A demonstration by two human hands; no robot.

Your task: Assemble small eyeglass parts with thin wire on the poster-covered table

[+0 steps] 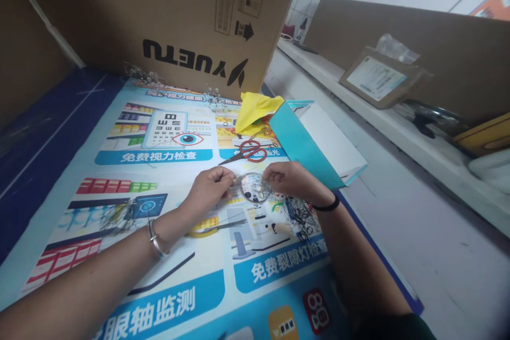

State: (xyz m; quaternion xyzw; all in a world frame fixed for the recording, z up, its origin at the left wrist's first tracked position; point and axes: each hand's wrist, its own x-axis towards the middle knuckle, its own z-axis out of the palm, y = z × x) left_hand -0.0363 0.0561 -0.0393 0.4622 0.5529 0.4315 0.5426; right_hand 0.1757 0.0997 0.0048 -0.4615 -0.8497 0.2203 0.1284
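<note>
My left hand [212, 186] is closed in a pinch above the printed sheet; what lies between its fingertips is too small to make out. My right hand [290, 176], wearing a dark band at the wrist, is also pinched closed, at the right rim of a round, dark-edged piece [255, 188] with fine wire-like bits in it. Whether it touches that piece I cannot tell. Red-handled scissors [249, 152] lie just beyond my hands. Yellow-handled scissors [207, 228] rest partly behind my left forearm. Beside my right wrist is a tangle of dark thin pieces [300, 217].
An open teal box [305, 141] and yellow wrapping [255, 110] sit at the back right. Small clear bits [215, 100] lie near a large cardboard box [179, 16]. Thin strands [119, 214] are bunched at left. A ledge [398, 133] with a parcel [374, 78] runs along the right.
</note>
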